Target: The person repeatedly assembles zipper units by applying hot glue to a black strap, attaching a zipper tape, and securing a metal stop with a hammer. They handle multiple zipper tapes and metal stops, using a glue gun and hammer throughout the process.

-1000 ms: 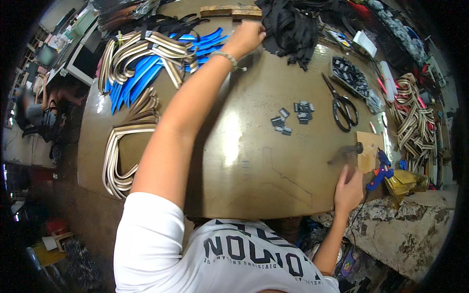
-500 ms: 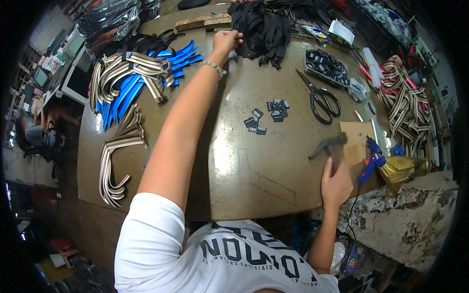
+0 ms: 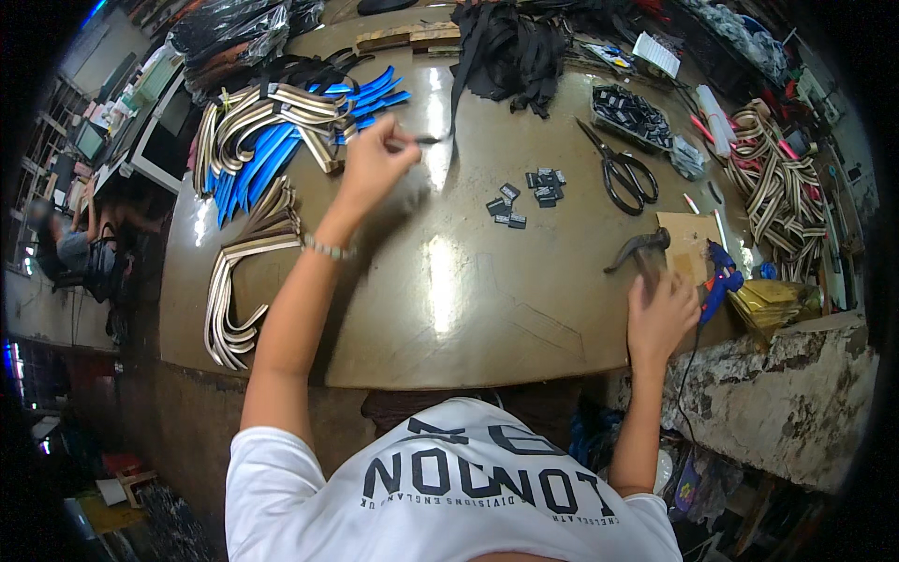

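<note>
Gripping the handle of a hammer (image 3: 640,253) at the near right edge of the surface (image 3: 449,309), the right hand (image 3: 660,314) has its fingers (image 3: 676,286) curled shut around the shaft, so that the dark metal head sticks out beyond the fingertips, up and to the left of them. The tool's long axis runs on a slant from the palm toward the middle of the surface, head end farthest from the person. Just past that hand to the right lie a piece of brown card (image 3: 688,245) and a blue glue gun (image 3: 719,281), both close beside the fingers but not touched. Farther out and to the left, the left hand (image 3: 373,169) is stretched well forward with its fingers (image 3: 398,140) pinched together on the end of a thin black strap (image 3: 449,103); the strap leads away from the fingertips to the right and then up, toward the heap of black straps (image 3: 510,47) at the far edge, so its long axis lies mostly away from the person. Between the two hands, nearer the left one, sits a small scatter of black buckles (image 3: 524,195), apart from both. A pair of black-handled scissors (image 3: 620,171) lies beyond the hammer head, well clear of the right fingers. To the left of the pinching fingers are blue and tan bands (image 3: 272,140) in a fanned pile, and more striped bands (image 3: 777,178) lie at the far right. The left hand is the nearer one to the strap; the right is occupied with the hammer.
</note>
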The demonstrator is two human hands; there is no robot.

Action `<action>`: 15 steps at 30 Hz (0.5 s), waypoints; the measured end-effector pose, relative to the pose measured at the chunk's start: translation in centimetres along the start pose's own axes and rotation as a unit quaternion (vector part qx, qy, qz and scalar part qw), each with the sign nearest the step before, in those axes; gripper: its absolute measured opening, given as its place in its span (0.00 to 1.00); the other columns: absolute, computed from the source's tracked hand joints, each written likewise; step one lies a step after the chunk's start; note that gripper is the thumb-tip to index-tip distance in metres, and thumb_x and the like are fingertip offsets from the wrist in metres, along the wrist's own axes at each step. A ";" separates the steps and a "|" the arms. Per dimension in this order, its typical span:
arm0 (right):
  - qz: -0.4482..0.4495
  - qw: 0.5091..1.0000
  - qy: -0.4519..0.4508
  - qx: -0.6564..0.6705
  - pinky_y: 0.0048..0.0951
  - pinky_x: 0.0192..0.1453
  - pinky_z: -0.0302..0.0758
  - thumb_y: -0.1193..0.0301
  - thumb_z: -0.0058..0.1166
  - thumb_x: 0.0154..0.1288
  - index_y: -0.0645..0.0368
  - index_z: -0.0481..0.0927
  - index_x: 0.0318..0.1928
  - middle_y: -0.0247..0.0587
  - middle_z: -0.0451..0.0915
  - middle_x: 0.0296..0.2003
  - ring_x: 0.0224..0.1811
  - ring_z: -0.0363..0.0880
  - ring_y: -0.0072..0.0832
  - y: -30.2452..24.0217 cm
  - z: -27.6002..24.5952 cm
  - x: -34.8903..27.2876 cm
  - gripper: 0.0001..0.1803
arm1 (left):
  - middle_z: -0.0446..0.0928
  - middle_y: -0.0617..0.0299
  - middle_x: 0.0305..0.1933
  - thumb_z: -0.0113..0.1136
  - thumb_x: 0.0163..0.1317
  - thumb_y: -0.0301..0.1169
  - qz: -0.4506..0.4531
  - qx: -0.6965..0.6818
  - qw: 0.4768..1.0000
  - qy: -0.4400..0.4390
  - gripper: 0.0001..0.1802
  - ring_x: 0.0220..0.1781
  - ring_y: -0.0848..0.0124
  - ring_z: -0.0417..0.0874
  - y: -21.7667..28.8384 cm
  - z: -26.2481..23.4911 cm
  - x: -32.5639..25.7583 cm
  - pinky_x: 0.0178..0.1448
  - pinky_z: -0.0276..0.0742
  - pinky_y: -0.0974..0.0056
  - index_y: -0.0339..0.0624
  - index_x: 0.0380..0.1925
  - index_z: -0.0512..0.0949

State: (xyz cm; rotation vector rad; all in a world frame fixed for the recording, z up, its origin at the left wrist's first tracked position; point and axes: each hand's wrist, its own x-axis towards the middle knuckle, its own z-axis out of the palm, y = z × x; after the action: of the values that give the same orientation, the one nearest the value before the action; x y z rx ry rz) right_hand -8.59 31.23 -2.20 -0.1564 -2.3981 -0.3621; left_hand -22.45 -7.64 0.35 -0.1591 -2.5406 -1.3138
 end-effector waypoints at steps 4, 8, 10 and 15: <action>-0.002 0.894 -0.055 0.444 0.41 0.58 0.71 0.62 0.55 0.70 0.60 0.78 0.52 0.50 0.78 0.47 0.51 0.75 0.42 -6.3 -4.2 0.3 0.18 | 0.84 0.56 0.40 0.62 0.55 0.22 -0.036 -0.052 0.997 0.051 0.06 0.39 0.74 0.84 1.7 0.3 -8.3 0.43 0.81 0.68 0.31 0.29 0.76; 0.190 0.061 -0.573 0.795 0.23 0.32 0.73 0.51 0.49 0.75 0.66 0.75 0.53 0.39 0.77 0.42 0.31 0.73 0.21 -16.5 -5.8 -0.1 0.27 | 0.81 0.56 0.47 0.62 0.53 0.20 -0.001 0.001 0.988 0.156 0.05 0.40 0.73 0.82 4.4 0.9 -14.6 0.35 0.77 0.71 0.32 0.29 0.76; 0.229 -0.089 -0.565 0.788 0.16 0.26 0.69 0.54 0.52 0.74 0.63 0.78 0.47 0.34 0.77 0.35 0.28 0.71 0.16 -19.9 -5.1 0.1 0.22 | 0.78 0.53 0.46 0.63 0.50 0.19 -0.015 0.000 0.980 0.197 0.05 0.40 0.67 0.82 5.4 1.4 -17.3 0.31 0.77 0.68 0.35 0.25 0.75; 0.192 -0.006 -0.615 0.765 0.11 0.25 0.66 0.64 0.57 0.72 0.64 0.80 0.49 0.30 0.75 0.30 0.25 0.68 0.12 -20.8 -4.7 -0.4 0.16 | 0.77 0.57 0.43 0.64 0.53 0.19 0.022 0.005 0.980 0.198 0.06 0.38 0.72 0.80 5.3 -0.7 -20.9 0.30 0.71 0.73 0.37 0.29 0.77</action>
State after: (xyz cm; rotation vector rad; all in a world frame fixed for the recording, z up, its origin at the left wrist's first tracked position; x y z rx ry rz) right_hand -9.66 10.01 -3.60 -0.0091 0.7356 -1.9667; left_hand -1.18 -4.55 -1.19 0.0449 -2.1948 -1.1783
